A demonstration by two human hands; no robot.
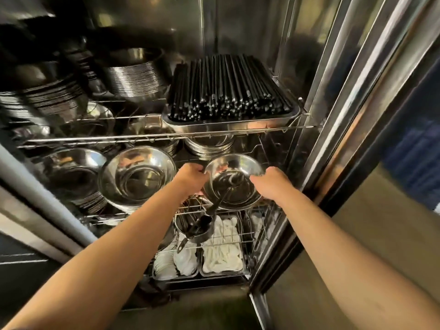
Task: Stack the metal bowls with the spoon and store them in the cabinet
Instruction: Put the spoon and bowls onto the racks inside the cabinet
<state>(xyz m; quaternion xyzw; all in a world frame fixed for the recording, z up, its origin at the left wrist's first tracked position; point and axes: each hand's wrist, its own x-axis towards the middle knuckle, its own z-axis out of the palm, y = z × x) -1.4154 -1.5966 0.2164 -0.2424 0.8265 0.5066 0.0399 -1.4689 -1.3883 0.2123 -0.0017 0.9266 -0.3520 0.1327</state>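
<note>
Two bare hands grip a shiny round metal bowl (234, 184) at the right end of the middle wire shelf (142, 211) inside an open stainless steel cabinet (240, 32). The left hand (191, 178) is closed on the bowl's left rim, its fingers curled out of sight behind the edge; the right hand (267, 184) is clamped on the right rim, fingertips likewise hidden. Whether one bowl or several nested ones are held is hard to make out, since only the top one's inside shows. The bowl tilts with its open mouth toward the camera.

A dark long-handled spoon (217, 203) lies in it, its head blurred among reflections near the bowl's centre. Its long axis runs from there down and to the left, the handle passing over the near rim and pointing toward the camera. Its lower end merges with dark utensils in a round container (190, 225) on the shelf below, so where it stops is unclear.

Left of the held bowl stand two stacks of larger steel bowls (137, 176). On the upper shelf, a steel tray of black chopsticks (228, 91) sits above it. The cabinet's upper left is dark and blurred; white items in the bottom trays (222, 256) cannot be identified.
</note>
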